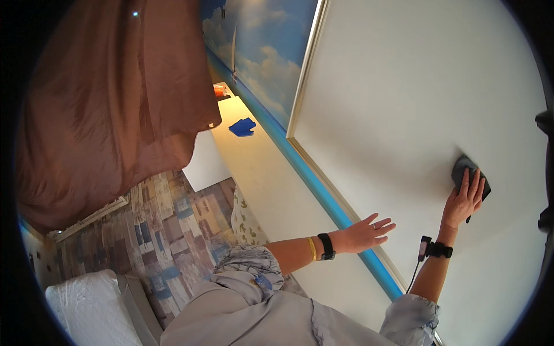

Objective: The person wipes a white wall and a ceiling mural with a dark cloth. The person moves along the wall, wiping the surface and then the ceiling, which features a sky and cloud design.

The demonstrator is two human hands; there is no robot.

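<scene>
At the right, my right hand [464, 203] presses a dark grey cloth [463, 166] flat against a large white panel [402, 108] with a pale moulded frame. The cloth sticks out past the fingertips on both sides. My left hand [368, 234] is empty, its fingers spread, in front of the panel's lower frame edge and the blue wall strip. A ring is on one finger, and a dark watch and a yellow band circle that wrist. A dark strap with a small cabled device sits on my right wrist.
A long pale tabletop [277, 194] runs beside the wall, with a blue cloth [243, 127] and an orange item [220, 90] towards its far end. A brown curtain [125, 108] hangs at the left. A plastic-covered mattress [91, 307] lies at the lower left, beside the patchwork-patterned floor [173, 233].
</scene>
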